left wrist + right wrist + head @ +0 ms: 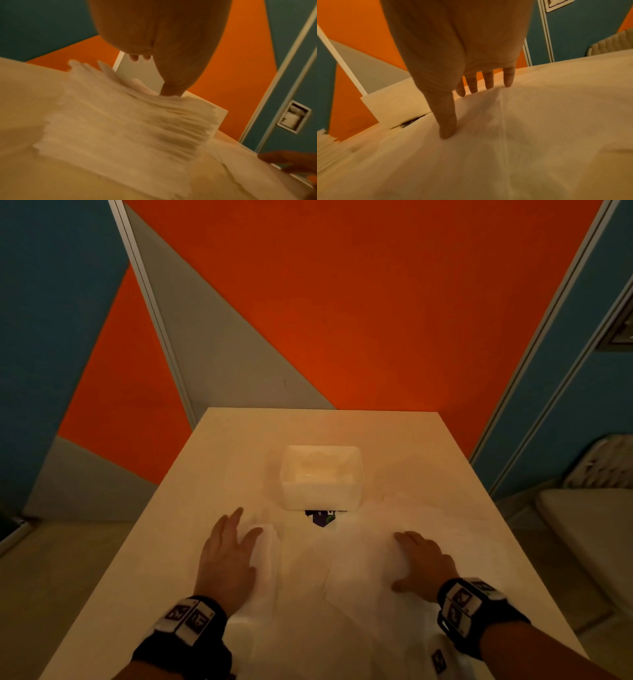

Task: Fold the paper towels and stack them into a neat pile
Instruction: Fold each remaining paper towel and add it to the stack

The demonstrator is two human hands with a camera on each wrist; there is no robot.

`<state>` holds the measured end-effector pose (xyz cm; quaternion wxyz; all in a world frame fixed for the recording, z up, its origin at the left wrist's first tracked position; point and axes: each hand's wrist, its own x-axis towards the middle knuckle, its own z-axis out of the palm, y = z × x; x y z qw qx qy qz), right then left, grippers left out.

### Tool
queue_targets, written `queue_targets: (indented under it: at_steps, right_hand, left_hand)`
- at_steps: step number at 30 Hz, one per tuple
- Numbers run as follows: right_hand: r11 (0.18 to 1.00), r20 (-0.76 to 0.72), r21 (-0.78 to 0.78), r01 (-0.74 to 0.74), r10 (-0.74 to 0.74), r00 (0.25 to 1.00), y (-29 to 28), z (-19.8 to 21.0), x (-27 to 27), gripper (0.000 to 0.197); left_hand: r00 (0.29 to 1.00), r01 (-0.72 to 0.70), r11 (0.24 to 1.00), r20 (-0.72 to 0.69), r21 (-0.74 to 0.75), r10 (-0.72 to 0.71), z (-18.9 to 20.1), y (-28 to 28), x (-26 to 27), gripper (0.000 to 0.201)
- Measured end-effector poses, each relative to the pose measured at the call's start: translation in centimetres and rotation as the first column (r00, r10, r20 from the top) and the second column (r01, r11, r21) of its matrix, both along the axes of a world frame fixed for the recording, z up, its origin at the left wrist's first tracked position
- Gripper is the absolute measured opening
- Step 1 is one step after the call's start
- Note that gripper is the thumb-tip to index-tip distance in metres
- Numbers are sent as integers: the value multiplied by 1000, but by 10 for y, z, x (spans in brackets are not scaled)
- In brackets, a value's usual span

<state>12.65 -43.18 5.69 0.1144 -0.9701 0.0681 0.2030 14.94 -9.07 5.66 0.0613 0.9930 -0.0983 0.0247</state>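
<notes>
At six o'clock on the pale surface (212, 460), nearest the viewer, a loose white paper towel (363, 570) is spread flat, reaching from between the wrists out toward three o'clock. The right hand (423, 565) is laid on it palm down, fingers (488, 79) straight and slightly spread, thumb pressed to the sheet; nothing is pinched. At about nine o'clock the left hand (227, 556) is held flat as well, fingers extended, its thumb resting on a narrow folded stack of paper towels (265, 553) just beside it. In the left wrist view that stack (137, 121) shows many layered edges, somewhat fanned and not squared.

The task is judged to be partly done: some towels are folded and piled, while the spread sheet is not yet folded, and the pile would need tidying.

Farther off, at twelve o'clock, a white tub (322, 475) is seen, its contents too washed out to identify, with a dark printed item (323, 517) partly hidden under its near edge. Bare surface is left at the far corners and along the left side. The right edge of the surface lies close to the spread sheet, so little room is judged to remain there.
</notes>
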Motion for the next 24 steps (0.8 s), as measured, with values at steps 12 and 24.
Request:
queue_targets:
  at_steps: [12,24]
  right_hand:
    - [995,2,-94,-17,17,1000,12,10,25,114]
    - [955,-3,195,221,-225,974,-3,7,29,70]
  left_hand:
    - [943,62,976,-331,210,11,-10,-16,3,62]
    - [923,24,984,-383,176,46,-7,-21,-3,63]
